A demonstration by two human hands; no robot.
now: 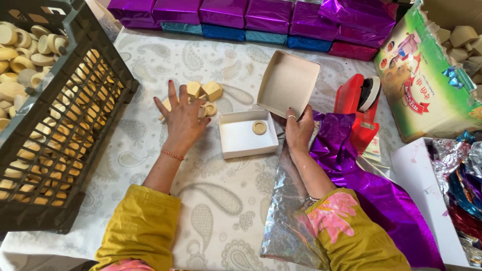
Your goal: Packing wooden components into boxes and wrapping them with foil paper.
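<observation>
Wooden pieces [203, 95] are covered by the spread, empty left hand [183, 120]; the open box lid [287, 83] is pinched by the right hand [299, 131]. One ring [259, 127] lies in the white box [236, 143]; the lid could be dropped shut by a slack pinch.

The small open box [248, 133] looks like matt white cardboard, its lid [287, 83] plain brown inside. The purple wrapping sheet [374, 200] is glossy, crinkled foil. A smooth patterned cloth [221, 200] covers the worktop.
</observation>
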